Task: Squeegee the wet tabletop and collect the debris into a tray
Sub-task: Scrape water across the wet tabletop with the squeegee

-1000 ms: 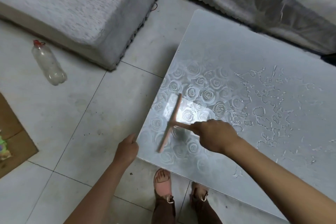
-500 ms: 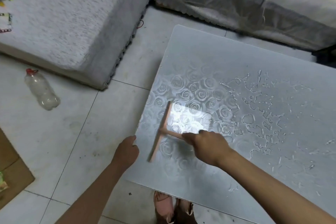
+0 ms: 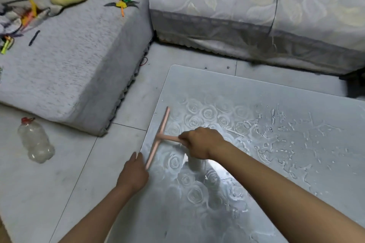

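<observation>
A person's right hand (image 3: 201,143) brings a pink squeegee (image 3: 161,134) to the 9 o'clock edge of a wet, rose-patterned counter (image 3: 256,89), its grip curled tight round the handle. The blade lies almost along that edge, one end toward 12 o'clock, the other just beside the left hand (image 3: 134,173). We see the left hand at the rim near 7 o'clock, its grip loosely spread and holding nothing. Beads and streaks of water (image 3: 286,138) lie across the counter from 1 to 4 o'clock of the right hand, well apart from the blade. No tray shows in our view, and we cannot make out any debris for certain. A plastic bottle (image 3: 35,142) lies on the tiled floor (image 3: 65,173) at 9 o'clock.

We judge the stroke to be at its end, with most of the wet patch not yet swept. To finish it well, we would press the blade evenly along its whole length and carry it square over the rim, so nothing slips round the ends. A catcher belongs under the edge before the blade crosses, or the run-off goes to the floor. The next pass should begin beyond the water at 3 o'clock and overlap this lane.
</observation>
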